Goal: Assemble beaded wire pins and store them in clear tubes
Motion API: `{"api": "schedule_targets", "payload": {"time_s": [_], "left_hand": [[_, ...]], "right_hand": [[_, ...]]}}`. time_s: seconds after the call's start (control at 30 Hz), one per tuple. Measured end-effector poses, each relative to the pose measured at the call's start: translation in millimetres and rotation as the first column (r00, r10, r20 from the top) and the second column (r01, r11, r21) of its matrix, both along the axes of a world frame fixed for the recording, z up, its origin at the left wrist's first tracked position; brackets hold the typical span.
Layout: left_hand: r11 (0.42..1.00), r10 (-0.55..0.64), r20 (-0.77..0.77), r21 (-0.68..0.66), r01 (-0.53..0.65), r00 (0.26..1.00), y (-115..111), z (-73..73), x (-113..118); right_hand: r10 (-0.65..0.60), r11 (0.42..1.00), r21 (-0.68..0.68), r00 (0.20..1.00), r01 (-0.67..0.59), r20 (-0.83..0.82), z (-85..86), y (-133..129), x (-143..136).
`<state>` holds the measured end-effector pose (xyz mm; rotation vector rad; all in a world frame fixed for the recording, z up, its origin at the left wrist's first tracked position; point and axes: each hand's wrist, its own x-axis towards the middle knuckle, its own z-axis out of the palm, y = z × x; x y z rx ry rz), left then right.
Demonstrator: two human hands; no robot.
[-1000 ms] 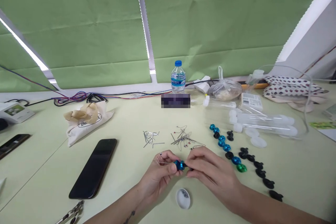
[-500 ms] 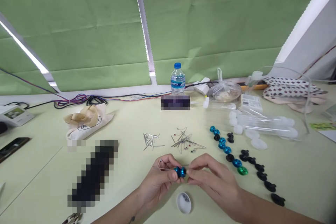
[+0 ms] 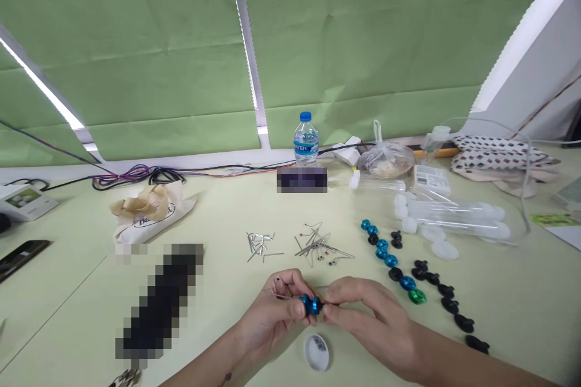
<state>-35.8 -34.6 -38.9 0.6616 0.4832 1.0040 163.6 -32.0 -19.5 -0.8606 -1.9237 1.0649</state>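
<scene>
A shiny blue spool-shaped metal part (image 3: 310, 305) sits between the thumb and fingers of my left hand (image 3: 281, 308), near the table's front. A thin wire with a small beaded end also passes by these fingers. My right hand (image 3: 367, 320) is closed in a pinch at the spool's right end, where a small dark piece shows between the fingertips. What else it grips is hidden. Just below the hands is a small white round cap (image 3: 316, 352) with tiny dark bits inside. Bent wires with beaded ends (image 3: 320, 247) and short silver tubes (image 3: 259, 244) lie beyond the hands.
To the right run a row of blue, black and green round parts (image 3: 391, 260) and a row of black stemmed parts (image 3: 449, 305). Clear tubes (image 3: 458, 211), a bagged bundle (image 3: 385, 160) and a water bottle (image 3: 306, 140) stand behind. At left are a cloth pouch (image 3: 152, 214) and phone (image 3: 22, 257).
My right fingertips have drawn slightly away from the blue spool, and more of the dark piece at its end shows. My left hand keeps its hold.
</scene>
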Motion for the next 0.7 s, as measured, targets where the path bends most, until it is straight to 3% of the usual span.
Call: {"api": "schedule_targets", "payload": {"time_s": [0.2,0.33,0.43,0.53,0.63,0.7], "left_hand": [[1.0,0.027,-0.037,0.005,-0.026,0.999,0.2,1.3,-1.5],[0.999,0.034,-0.085,0.02,-0.032,0.996,1.6,2.3,-3.5],[0.997,0.061,-0.134,0.05,-0.055,0.989,3.8,2.1,-4.6],[0.994,0.09,-0.17,0.074,-0.078,0.981,5.2,2.7,-4.4],[0.992,0.096,-0.196,0.099,-0.077,0.976,5.3,4.4,-3.5],[0.992,0.091,-0.209,0.11,-0.069,0.974,4.9,5.9,-3.1]], "right_hand": [[-0.025,0.985,0.173,0.999,0.019,0.03,-2.4,1.9,-5.0],[0.024,0.923,0.384,1.0,-0.03,0.019,4.8,8.3,-6.3],[0.012,0.916,0.401,0.999,-0.025,0.035,8.6,12.7,-5.3],[-0.032,0.961,0.275,0.997,0.013,0.066,9.5,13.8,-6.0],[-0.021,0.999,0.025,0.999,0.02,0.041,9.1,13.2,-7.9],[0.001,0.989,-0.145,1.0,-0.004,-0.018,8.3,13.0,-9.1]]}}
